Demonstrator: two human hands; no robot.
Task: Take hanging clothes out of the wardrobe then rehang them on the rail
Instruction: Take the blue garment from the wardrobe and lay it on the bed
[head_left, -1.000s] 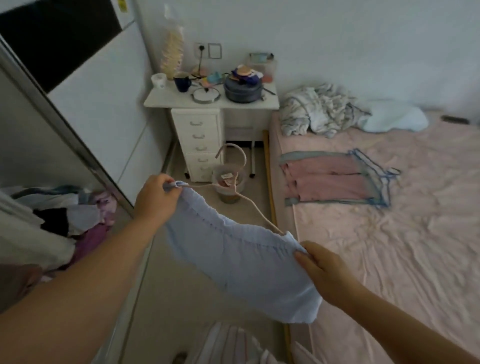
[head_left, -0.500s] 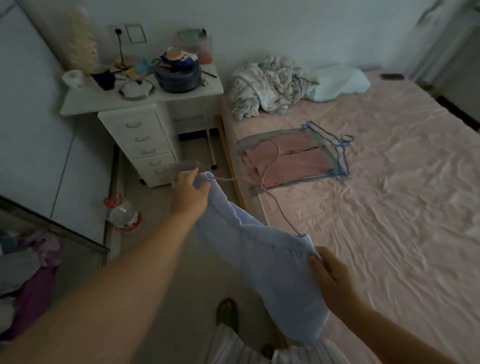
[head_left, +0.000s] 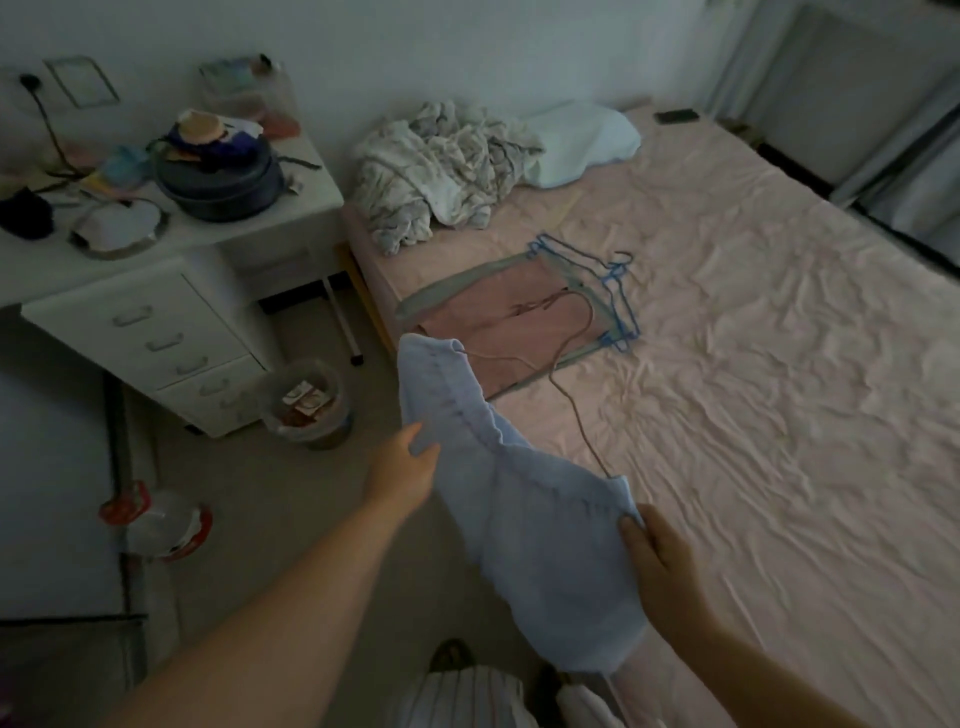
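A light blue garment (head_left: 524, 499) on a thin pale wire hanger (head_left: 569, 358) stretches between my hands above the floor beside the bed. My left hand (head_left: 402, 470) holds its left edge partway down, fingers curled into the cloth. My right hand (head_left: 654, 551) grips its lower right corner. The hanger's hook reaches over pink clothes (head_left: 511, 325) that lie flat on blue hangers (head_left: 613, 291) on the bed. No wardrobe or rail shows in this view.
A pink-sheeted bed (head_left: 753, 415) fills the right, with a crumpled blanket (head_left: 441, 166) and a pillow (head_left: 582, 140) at its head. A white drawer desk (head_left: 171, 332) with a pot stands left, and a bin (head_left: 306, 405) sits on the floor beside it.
The view has swung right, from the wardrobe to the bed. The blue garment has travelled towards the bed, and my left hand has slid from its top corner down its left edge.
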